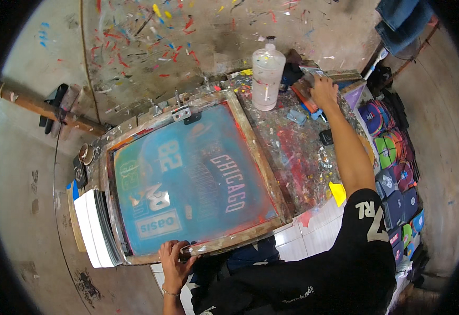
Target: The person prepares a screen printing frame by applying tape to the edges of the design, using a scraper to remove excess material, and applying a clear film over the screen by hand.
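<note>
A screen-printing frame (pixel 271 181) with wooden sides lies on the paint-stained worktable; its blue-green mesh (pixel 198 136) carries several lettered stencil designs. My left hand (pixel 174 262) is closed around the near side of this frame, a bracelet at its wrist. At the far right of the table my outstretched right hand (pixel 325 93) is closed on a squeegee (pixel 304 96) with an orange edge, partly hidden by the fingers. Left of that hand stands a large translucent bottle (pixel 267 76) holding pale contents. A small bluish block (pixel 296 116) lies just in front of the squeegee.
Metal hinge clamps (pixel 181 113) hold the frame's far side. A stack of white sheets (pixel 94 228) sits at the frame's left. Yellow scrap (pixel 337 193) lies by the table's right edge. Several colourful caps (pixel 389 149) are piled at the right. The paint-splashed wall (pixel 203 31) rises behind.
</note>
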The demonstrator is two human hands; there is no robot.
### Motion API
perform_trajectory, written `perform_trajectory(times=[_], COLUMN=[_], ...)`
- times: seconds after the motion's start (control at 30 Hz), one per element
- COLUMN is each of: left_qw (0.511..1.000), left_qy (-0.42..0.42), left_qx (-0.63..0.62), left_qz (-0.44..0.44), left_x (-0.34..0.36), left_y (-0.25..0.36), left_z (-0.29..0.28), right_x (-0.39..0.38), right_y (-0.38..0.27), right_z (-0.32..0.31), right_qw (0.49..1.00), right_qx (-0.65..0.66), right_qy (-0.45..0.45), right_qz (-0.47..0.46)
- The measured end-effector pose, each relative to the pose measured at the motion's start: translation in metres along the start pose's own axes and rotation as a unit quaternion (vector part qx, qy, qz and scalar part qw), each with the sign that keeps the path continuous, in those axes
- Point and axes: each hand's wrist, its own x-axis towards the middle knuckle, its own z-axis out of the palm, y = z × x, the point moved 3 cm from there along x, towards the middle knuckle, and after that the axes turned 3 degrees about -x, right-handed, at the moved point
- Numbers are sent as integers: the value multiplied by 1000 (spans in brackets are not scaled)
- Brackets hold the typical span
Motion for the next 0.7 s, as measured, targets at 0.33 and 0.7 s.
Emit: perform_trajectory(times=[0.33, 0.7], left_qw=[1000, 994], left_qy=[-8, 74], left_qx=[3, -7], left_qz=[29, 74], left_x=[1, -9], left_y=[-13, -32], left_z=[-10, -20], right_x=[-123, -292], right_y=[-17, -93], right_z=[-53, -112], right_qw=[957, 889], right_qx=[243, 457], right_qy=[117, 25], right_qz=[-110, -32])
